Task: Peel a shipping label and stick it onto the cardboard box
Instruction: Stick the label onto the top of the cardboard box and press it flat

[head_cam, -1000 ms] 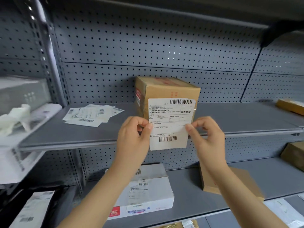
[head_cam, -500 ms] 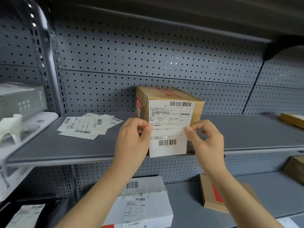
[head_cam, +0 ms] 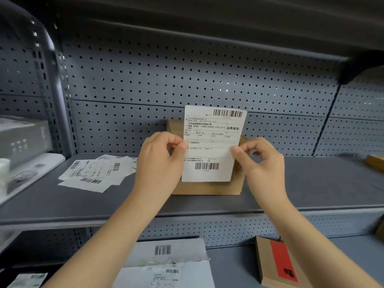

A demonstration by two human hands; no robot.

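Observation:
A white shipping label [head_cam: 212,144] with two barcodes is held upright in front of a brown cardboard box [head_cam: 207,187] that stands on the grey middle shelf [head_cam: 311,183]. My left hand [head_cam: 160,163] pinches the label's left edge between thumb and forefinger. My right hand [head_cam: 264,163] pinches its right edge the same way. The label covers most of the box's front; only the box's bottom strip, upper left corner and right side show. Whether the label touches the box I cannot tell.
Several loose labels [head_cam: 95,171] lie on the shelf left of the box. A white parcel [head_cam: 166,265] and a flat brown box with a red patch [head_cam: 278,262] sit on the lower shelf. A perforated grey back panel [head_cam: 187,75] rises behind.
The label has risen with both hands, so its top edge now stands above the box top. The view has tilted upward and moved closer to the shelf.

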